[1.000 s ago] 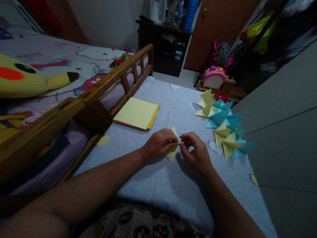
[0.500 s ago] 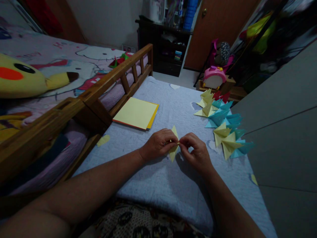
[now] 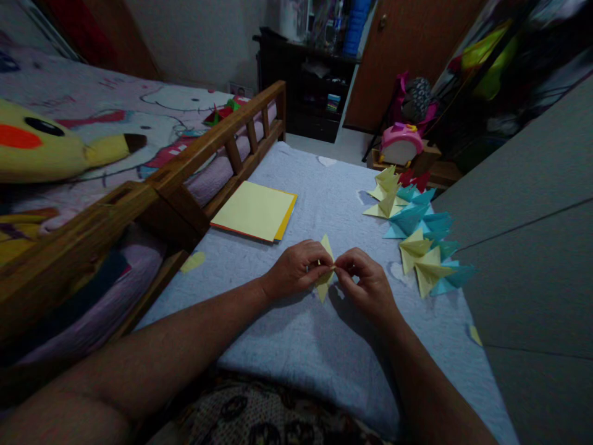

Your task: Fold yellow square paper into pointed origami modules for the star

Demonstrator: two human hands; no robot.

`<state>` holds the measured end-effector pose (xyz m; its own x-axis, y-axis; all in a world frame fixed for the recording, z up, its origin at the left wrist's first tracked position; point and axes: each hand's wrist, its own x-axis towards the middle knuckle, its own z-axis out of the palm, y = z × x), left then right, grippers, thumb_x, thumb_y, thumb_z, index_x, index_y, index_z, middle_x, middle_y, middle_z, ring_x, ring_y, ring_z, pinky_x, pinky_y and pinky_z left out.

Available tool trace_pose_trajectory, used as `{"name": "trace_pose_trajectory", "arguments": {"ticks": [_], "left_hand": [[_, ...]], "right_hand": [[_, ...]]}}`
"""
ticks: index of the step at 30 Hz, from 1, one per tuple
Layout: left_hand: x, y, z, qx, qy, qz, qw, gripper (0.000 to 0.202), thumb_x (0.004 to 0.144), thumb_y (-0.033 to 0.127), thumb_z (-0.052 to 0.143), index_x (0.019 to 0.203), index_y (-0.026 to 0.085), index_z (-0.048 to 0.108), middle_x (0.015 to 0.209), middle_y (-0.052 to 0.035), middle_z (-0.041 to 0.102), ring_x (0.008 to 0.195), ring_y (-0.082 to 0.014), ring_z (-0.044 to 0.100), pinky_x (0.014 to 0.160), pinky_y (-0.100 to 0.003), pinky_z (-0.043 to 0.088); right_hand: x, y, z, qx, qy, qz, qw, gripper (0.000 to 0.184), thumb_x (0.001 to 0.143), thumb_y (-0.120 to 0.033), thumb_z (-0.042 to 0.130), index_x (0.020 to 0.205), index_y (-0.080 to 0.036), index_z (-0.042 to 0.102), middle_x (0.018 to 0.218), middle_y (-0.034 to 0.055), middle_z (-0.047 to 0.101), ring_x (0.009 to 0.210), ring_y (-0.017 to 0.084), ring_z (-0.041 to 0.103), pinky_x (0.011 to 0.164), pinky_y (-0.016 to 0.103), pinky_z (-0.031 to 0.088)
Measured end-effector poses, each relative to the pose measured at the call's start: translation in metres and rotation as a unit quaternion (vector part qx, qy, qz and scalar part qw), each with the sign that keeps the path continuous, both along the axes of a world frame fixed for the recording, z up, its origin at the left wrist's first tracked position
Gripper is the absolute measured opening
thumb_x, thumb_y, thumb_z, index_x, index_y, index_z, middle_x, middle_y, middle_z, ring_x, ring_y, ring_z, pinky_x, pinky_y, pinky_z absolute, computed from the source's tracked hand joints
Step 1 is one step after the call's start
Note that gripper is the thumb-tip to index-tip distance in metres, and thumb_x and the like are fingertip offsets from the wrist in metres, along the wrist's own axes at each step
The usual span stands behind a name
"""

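A small folded yellow paper piece (image 3: 323,292) is pinched between both hands over the cloth-covered surface. My left hand (image 3: 299,267) is closed on it, thumb and fingers meeting near its middle. From the other side my right hand (image 3: 368,281) pinches the same paper at its tip. Pointed flaps stick out above and below the left fingers, while the middle of the fold is hidden by the fingertips. Left of the hands lies a stack of square paper (image 3: 254,211), pale yellow on top with orange-yellow edges below.
Folded yellow paper shapes (image 3: 433,269), light blue ones (image 3: 407,221) and red ones (image 3: 414,180) line the right edge of the bluish cloth (image 3: 296,352). A wooden bed rail (image 3: 217,130) runs along the left. A white panel (image 3: 528,259) borders the right side.
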<state>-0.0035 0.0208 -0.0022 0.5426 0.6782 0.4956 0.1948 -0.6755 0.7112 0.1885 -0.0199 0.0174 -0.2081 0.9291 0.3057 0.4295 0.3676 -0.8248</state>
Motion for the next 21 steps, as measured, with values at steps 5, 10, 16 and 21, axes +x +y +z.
{"name": "trace_pose_trajectory", "arguments": {"ticks": [5, 10, 16, 21], "left_hand": [[0.0001, -0.0003, 0.0009, -0.01, -0.002, 0.001, 1.0, 0.009, 0.093, 0.019, 0.06, 0.085, 0.019, 0.064, 0.078, -0.0015, 0.063, 0.075, -0.0152, 0.057, 0.072, -0.03, 0.045], [0.0007, -0.0004, 0.0028, -0.022, -0.009, -0.002, 1.0, 0.009, 0.092, 0.019, 0.06, 0.084, 0.019, 0.064, 0.075, -0.0006, 0.062, 0.074, -0.015, 0.056, 0.071, -0.03, 0.045], [0.0016, 0.0007, 0.0023, -0.02, -0.021, -0.005, 1.0, 0.008, 0.089, 0.014, 0.06, 0.083, 0.018, 0.063, 0.075, -0.0004, 0.061, 0.073, -0.0145, 0.054, 0.07, -0.029, 0.043], [0.0013, -0.0001, 0.0014, -0.014, -0.015, -0.004, 1.0, 0.008, 0.09, 0.015, 0.058, 0.084, 0.019, 0.062, 0.077, -0.0014, 0.062, 0.076, -0.0157, 0.055, 0.073, -0.03, 0.044]], "right_hand": [[0.0007, 0.0007, -0.0028, -0.04, 0.037, -0.005, 0.999, 0.007, 0.082, -0.016, 0.059, 0.078, -0.021, 0.061, 0.074, -0.0013, 0.056, 0.064, 0.013, 0.053, 0.059, 0.025, 0.044], [0.0021, 0.0011, -0.0059, -0.052, 0.045, 0.001, 0.998, 0.007, 0.082, -0.015, 0.059, 0.079, -0.021, 0.062, 0.075, -0.0012, 0.056, 0.066, 0.013, 0.053, 0.06, 0.025, 0.043], [-0.0003, -0.0002, -0.0016, 0.009, 0.005, -0.001, 1.0, 0.011, 0.082, -0.012, 0.055, 0.077, -0.021, 0.058, 0.074, -0.0016, 0.054, 0.064, 0.012, 0.053, 0.058, 0.024, 0.043], [-0.0028, -0.0012, -0.0015, 0.089, -0.058, -0.013, 0.994, 0.013, 0.082, -0.009, 0.052, 0.078, -0.021, 0.056, 0.075, -0.0012, 0.053, 0.063, 0.012, 0.052, 0.058, 0.025, 0.042]]}}
